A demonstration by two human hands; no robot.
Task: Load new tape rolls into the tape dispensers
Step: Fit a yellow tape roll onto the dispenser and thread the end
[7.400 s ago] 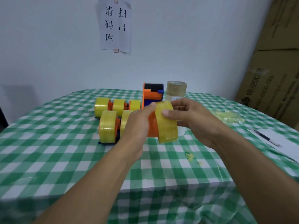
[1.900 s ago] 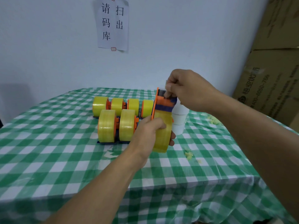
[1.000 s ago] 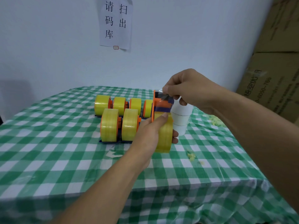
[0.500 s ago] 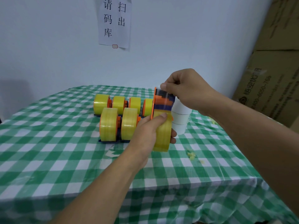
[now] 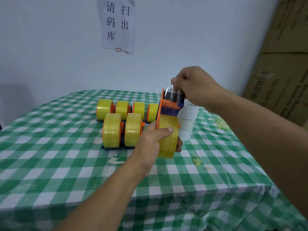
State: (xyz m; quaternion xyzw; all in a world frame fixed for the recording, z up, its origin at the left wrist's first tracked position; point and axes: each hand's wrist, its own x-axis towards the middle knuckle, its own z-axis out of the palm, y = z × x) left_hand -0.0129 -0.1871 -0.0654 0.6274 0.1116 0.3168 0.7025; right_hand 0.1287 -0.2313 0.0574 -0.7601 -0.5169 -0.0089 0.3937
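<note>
My left hand (image 5: 154, 140) grips a yellow tape roll (image 5: 168, 136) that sits in an orange and blue tape dispenser (image 5: 169, 107), held upright above the table. My right hand (image 5: 194, 86) pinches the clear free end of the tape (image 5: 173, 89) over the dispenser's top end. Behind and to the left, several loaded dispensers with yellow rolls stand in two rows, two in front (image 5: 122, 130) and the others in the back row (image 5: 127, 109).
A stack of white tape rolls (image 5: 187, 121) stands just right of the held dispenser. Yellowish tape scraps (image 5: 196, 161) lie on the green checked tablecloth (image 5: 50, 164). Cardboard boxes (image 5: 283, 72) lean at the right. A paper notice (image 5: 118, 24) hangs on the wall.
My right hand has lifted the tape end slightly above the dispenser's top. The left hand keeps the roll and dispenser in about the same spot.
</note>
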